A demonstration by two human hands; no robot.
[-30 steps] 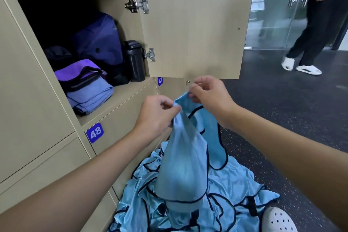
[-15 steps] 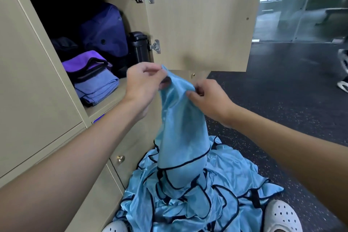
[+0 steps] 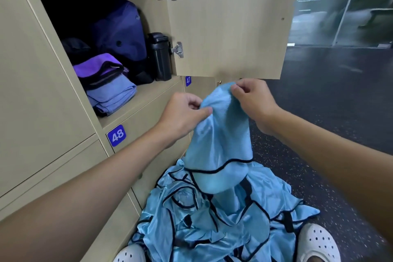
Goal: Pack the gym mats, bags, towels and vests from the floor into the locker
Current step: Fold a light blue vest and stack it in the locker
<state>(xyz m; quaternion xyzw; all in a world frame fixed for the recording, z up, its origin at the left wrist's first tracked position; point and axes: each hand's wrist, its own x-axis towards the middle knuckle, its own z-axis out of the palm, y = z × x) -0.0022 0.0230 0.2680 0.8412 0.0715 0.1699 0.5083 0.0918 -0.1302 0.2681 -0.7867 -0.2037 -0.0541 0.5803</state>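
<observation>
Vest [image 3: 221,138], light blue with black trim, hung in the air in front of the lockers, held up by its top edge between both hands, lower hem dangling just above the pile of matching vests [image 3: 212,223] heaped on the dark speckled floor [image 3: 340,102]. Left hand [image 3: 182,115] pinched the fabric at the vest's left top corner, thumb and curled fingers closed on the cloth. Right hand [image 3: 253,102] pinched the right top corner, fingertips bunched on the fabric, slightly higher than the left. Pile sat against the locker base, between 2 white perforated clogs [image 3: 316,242], one at each bottom corner of the heap. Locker compartment [image 3: 136,95] above label 48 [image 3: 116,135] stood open, door [image 3: 229,23] swung out to the right. Inside: dark purple bag [image 3: 119,30] upright at the back, black bottle [image 3: 159,57] just beside it near the hinge side, folded lavender towels [image 3: 110,95] stacked at the front left with a purple and black item [image 3: 97,68] lying on top. Small label 47 [image 3: 188,80] showed below the door's edge. Held vest was outside the compartment, lower than its shelf and to the right.
</observation>
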